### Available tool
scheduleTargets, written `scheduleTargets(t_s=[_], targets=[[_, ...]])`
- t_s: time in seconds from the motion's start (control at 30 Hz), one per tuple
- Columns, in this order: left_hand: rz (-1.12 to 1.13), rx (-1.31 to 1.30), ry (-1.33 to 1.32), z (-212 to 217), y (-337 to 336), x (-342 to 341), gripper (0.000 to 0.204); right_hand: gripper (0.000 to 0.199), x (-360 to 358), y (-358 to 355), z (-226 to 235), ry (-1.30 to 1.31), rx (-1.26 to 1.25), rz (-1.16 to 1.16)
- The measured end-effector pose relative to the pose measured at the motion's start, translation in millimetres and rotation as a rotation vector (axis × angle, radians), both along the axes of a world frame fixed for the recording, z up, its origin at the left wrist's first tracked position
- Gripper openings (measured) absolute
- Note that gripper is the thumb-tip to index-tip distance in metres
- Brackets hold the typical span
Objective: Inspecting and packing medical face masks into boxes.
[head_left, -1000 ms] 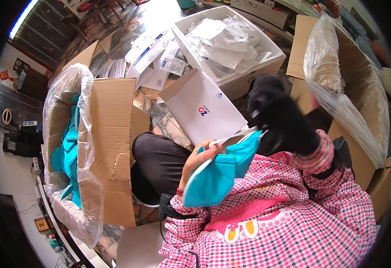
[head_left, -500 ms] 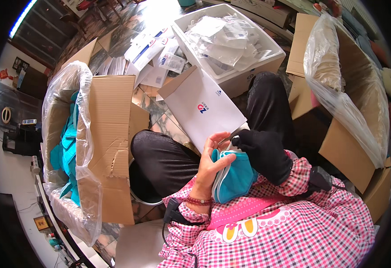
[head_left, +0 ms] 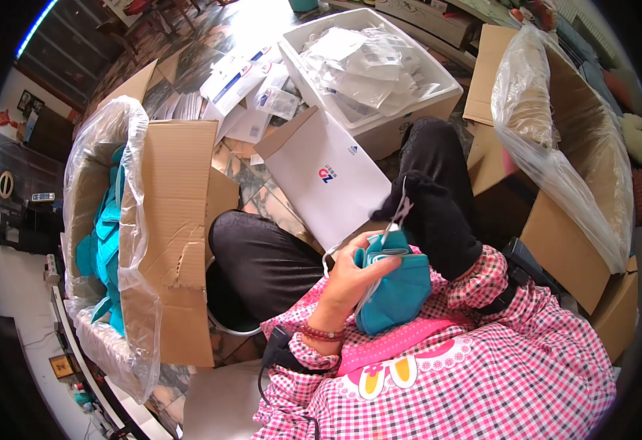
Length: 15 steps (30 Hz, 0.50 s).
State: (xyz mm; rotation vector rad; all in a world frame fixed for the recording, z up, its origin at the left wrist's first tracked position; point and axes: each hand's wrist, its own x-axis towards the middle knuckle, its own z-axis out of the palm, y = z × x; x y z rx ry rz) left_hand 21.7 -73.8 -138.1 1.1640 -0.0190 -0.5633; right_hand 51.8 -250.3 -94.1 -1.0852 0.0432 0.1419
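Observation:
My left hand (head_left: 344, 284) is closed around a small stack of folded teal face masks (head_left: 394, 297), with the thumb across the top and the fingers behind. It is held over my lap. A beaded bracelet (head_left: 321, 334) circles that wrist. My right hand (head_left: 432, 216), in a black glove, is just above the masks. White ear loops (head_left: 400, 213) stretch up from the stack to its fingers, which are bent around them. Beyond both hands a white carton (head_left: 328, 172) with an open flap leans between my knees.
At the left a cardboard box (head_left: 178, 242) lined with clear plastic contains many teal masks (head_left: 104, 242). A white foam box (head_left: 438, 99) full of clear packets stands ahead. Flat white cartons (head_left: 244, 92) lie beside it. Another lined cardboard box (head_left: 592, 147) is at the right.
My right hand has turned and moved up slightly, drawing the ear loops upward. The masks in my left hand have tilted and shifted a little to the right.

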Motion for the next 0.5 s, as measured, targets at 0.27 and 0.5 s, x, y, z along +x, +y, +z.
scheduleTargets(t_s=[0.27,0.5], targets=[[0.107,0.209,-0.130,2,7,-3,0.022,0.020,27,-20,14,-0.432,-0.667,0.416],[0.480,0.396,-0.228,-17,8,-2,0.025,0.008,-23,12,23,-0.224,-0.632,0.378]])
